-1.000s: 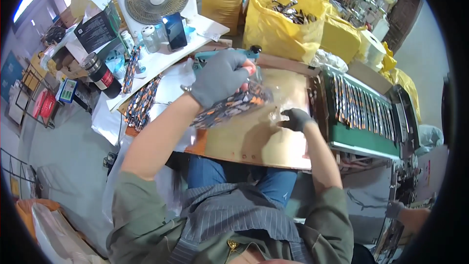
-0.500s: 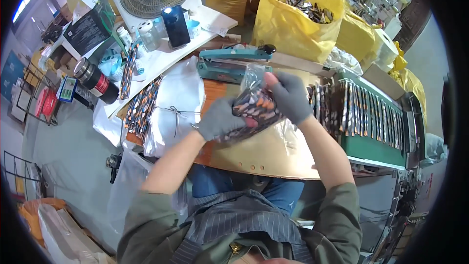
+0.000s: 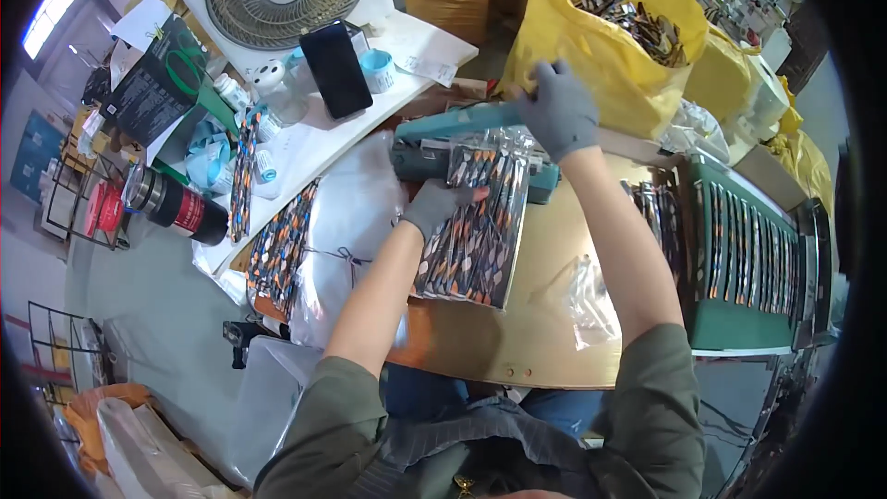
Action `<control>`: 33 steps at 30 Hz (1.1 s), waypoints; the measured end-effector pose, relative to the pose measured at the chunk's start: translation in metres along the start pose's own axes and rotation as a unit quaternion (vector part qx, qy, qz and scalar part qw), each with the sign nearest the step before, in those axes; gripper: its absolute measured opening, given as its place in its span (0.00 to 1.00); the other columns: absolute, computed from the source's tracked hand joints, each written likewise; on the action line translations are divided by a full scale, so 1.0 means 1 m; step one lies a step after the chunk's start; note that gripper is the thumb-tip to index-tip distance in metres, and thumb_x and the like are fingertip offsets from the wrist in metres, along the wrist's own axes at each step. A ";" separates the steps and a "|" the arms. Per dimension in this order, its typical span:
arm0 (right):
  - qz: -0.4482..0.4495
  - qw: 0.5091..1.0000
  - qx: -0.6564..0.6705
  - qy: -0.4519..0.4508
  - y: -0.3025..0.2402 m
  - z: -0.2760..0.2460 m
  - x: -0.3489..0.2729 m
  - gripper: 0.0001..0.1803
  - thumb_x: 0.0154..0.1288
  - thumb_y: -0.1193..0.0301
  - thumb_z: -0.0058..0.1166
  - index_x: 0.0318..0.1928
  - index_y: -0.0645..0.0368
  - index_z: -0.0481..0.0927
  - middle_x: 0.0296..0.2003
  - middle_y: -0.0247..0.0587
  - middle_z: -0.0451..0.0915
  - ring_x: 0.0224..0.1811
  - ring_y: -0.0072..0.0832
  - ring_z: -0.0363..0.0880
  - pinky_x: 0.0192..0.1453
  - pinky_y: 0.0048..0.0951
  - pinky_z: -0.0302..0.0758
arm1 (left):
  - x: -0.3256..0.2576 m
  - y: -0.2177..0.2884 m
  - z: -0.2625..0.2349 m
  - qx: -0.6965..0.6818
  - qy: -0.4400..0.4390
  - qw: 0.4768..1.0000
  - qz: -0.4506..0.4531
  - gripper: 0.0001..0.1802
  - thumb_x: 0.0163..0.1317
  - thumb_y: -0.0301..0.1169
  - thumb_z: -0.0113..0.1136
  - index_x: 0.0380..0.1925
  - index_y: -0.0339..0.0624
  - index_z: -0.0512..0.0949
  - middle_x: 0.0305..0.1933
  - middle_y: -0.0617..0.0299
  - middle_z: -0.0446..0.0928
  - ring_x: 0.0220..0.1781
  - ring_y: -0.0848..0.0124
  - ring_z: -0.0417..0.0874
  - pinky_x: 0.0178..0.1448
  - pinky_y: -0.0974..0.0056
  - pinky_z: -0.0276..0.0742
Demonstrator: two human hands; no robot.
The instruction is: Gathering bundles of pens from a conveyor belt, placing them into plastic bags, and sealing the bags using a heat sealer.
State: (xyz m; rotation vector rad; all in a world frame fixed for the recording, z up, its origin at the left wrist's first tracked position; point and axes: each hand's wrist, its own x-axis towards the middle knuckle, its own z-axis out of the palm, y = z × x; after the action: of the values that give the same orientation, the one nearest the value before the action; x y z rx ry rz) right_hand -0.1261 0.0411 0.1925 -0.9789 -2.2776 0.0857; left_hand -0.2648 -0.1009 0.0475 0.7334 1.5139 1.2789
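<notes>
Your left hand point(image 3: 439, 208) holds the clear packet point(image 3: 476, 226) by its near left edge, fingers curled onto it, so that its open top end stays tucked into the teal sealer point(image 3: 467, 143) at the back of the surface point(image 3: 545, 314). Your right hand point(image 3: 554, 111) is wrapped around the sealer's arm near its right end — closed on it, pressing downward as far as the angle shows — which would clamp the packet's mouth between the bars. Holding the packet flat and straight keeps its edge square to the sealer (a skewed packet would likely seal crooked).

The packet itself is a transparent plastic bag, long and rectangular, lying flat on the wooden surface and reaching from the sealer toward you. It is filled with slim pieces patterned in orange, black and white, laid side by side in rows — they show plainly through the film, which glints a little in the light. More of the same patterned pieces point(image 3: 282, 245) lie to your left beside a heap of clear bags point(image 3: 346, 231).
</notes>
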 end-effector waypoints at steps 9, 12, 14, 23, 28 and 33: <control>0.079 0.996 -0.048 -0.012 0.063 0.071 -0.045 0.09 0.56 0.63 0.51 0.27 0.53 0.77 0.28 0.44 0.78 0.30 0.44 0.78 0.33 0.43 0.74 | -0.015 -0.010 0.008 0.011 0.024 0.999 -0.035 0.24 0.45 0.45 0.71 0.36 0.36 0.82 0.34 0.61 0.81 0.34 0.75 0.79 0.43 0.69 0.73; 0.094 0.995 -0.038 -0.006 0.062 0.075 -0.044 0.09 0.55 0.63 0.51 0.26 0.53 0.76 0.28 0.42 0.78 0.31 0.43 0.78 0.33 0.42 0.75 | -0.013 -0.007 0.008 0.014 0.023 0.999 -0.032 0.24 0.45 0.45 0.72 0.35 0.37 0.82 0.33 0.61 0.81 0.34 0.76 0.79 0.42 0.69 0.73; 0.107 0.993 -0.038 -0.011 0.062 0.073 -0.044 0.08 0.55 0.63 0.51 0.26 0.53 0.76 0.27 0.42 0.78 0.31 0.43 0.78 0.34 0.42 0.75 | -0.005 -0.019 0.001 0.051 0.030 0.997 -0.045 0.25 0.44 0.46 0.73 0.35 0.37 0.82 0.33 0.61 0.82 0.34 0.75 0.79 0.43 0.68 0.73; 0.098 0.972 0.214 0.028 0.058 0.022 -0.148 0.48 0.52 0.48 0.61 0.65 0.62 0.55 0.52 0.60 0.69 0.53 0.51 0.71 0.53 0.41 0.71 | -0.035 -0.001 0.006 0.028 0.012 0.999 -0.038 0.25 0.48 0.39 0.71 0.42 0.32 0.79 0.37 0.59 0.81 0.37 0.74 0.80 0.46 0.68 0.75; 0.071 0.993 -0.096 -0.017 0.072 -0.030 -0.317 0.34 0.54 0.54 0.60 0.53 0.68 0.68 0.44 0.58 0.73 0.46 0.51 0.71 0.49 0.42 0.70 | -0.102 0.013 0.012 0.096 0.001 0.993 0.071 0.21 0.48 0.37 0.70 0.39 0.34 0.80 0.36 0.61 0.81 0.38 0.76 0.78 0.46 0.68 0.74; 0.307 0.817 0.486 -0.032 0.049 -0.076 -0.319 0.16 0.67 0.62 0.50 0.31 0.63 0.78 0.22 0.29 0.74 0.25 0.16 0.69 0.30 0.21 0.66 | -0.122 0.009 0.025 0.388 0.221 0.868 0.218 0.35 0.49 0.39 0.70 0.54 0.32 0.69 0.50 0.53 0.76 0.51 0.70 0.77 0.52 0.64 0.71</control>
State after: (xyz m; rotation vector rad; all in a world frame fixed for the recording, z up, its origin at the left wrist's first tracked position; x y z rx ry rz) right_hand 0.1118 -0.1515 0.0659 -1.0406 -1.4850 1.4129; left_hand -0.2018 -0.1992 0.0931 1.4331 2.3922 1.1788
